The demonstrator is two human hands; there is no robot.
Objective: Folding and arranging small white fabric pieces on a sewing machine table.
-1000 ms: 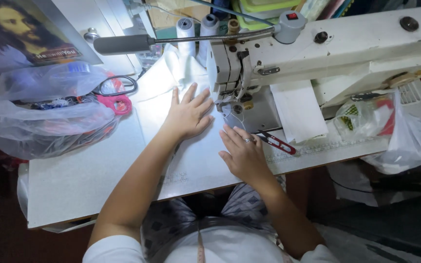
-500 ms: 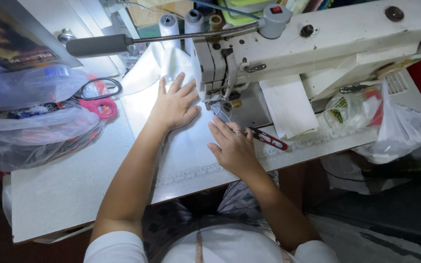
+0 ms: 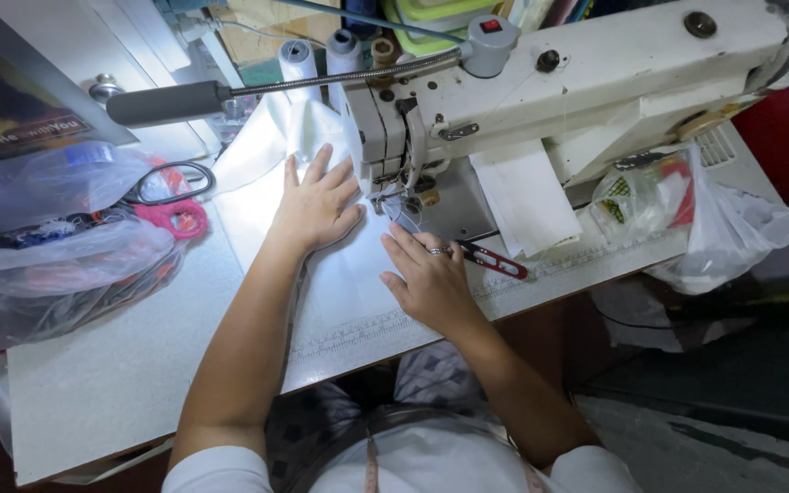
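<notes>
The left hand (image 3: 319, 203) lies flat, fingers spread, on the white cloth (image 3: 340, 274) beside the sewing machine (image 3: 577, 82). The right hand (image 3: 431, 283), fingers extended, presses the cloth near the worktop's (image 3: 93, 383) front edge.

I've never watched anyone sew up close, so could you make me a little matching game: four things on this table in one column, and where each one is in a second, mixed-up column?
Things:
1. left hand
2. right hand
3. thread snips
4. scissors

Places:
A. beside the clear plastic bags, at the table's left
B. flat on the white fabric, left of the needle
C. on the machine bed, just right of the ringed hand
D. on the fabric in front of the needle, nearest the table's front edge

Pairs: 1-B, 2-D, 3-C, 4-A
</notes>
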